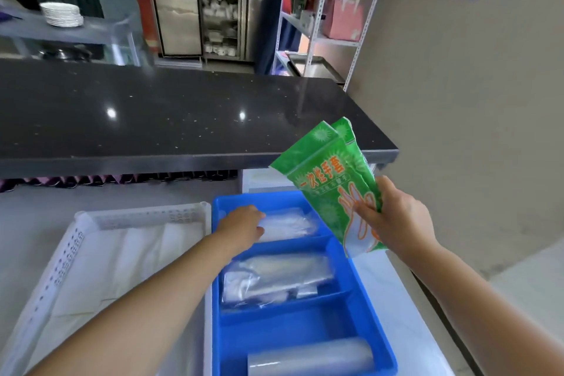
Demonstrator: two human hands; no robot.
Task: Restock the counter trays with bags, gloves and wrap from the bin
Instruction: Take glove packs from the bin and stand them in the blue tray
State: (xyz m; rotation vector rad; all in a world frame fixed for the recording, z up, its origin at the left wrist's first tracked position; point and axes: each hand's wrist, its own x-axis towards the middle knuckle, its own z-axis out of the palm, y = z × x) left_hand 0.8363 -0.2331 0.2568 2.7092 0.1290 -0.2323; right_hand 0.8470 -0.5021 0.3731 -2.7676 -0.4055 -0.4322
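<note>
A blue divided tray (363,290) sits on the white counter in front of me. My right hand (393,217) grips two green packs of disposable gloves (329,174), held up over the tray's right rim. My left hand (241,226) rests on a clear pack of plastic bags (290,224) in the tray's far compartment, fingers curled at its left end. The middle compartment holds another clear bag pack (277,278). A roll of clear wrap (308,357) lies in the near compartment.
A white perforated bin (61,259) lined with white paper stands left of the blue tray. A raised black counter (183,113) runs behind both. A beige wall closes the right side, with white shelving (323,18) beyond the counter.
</note>
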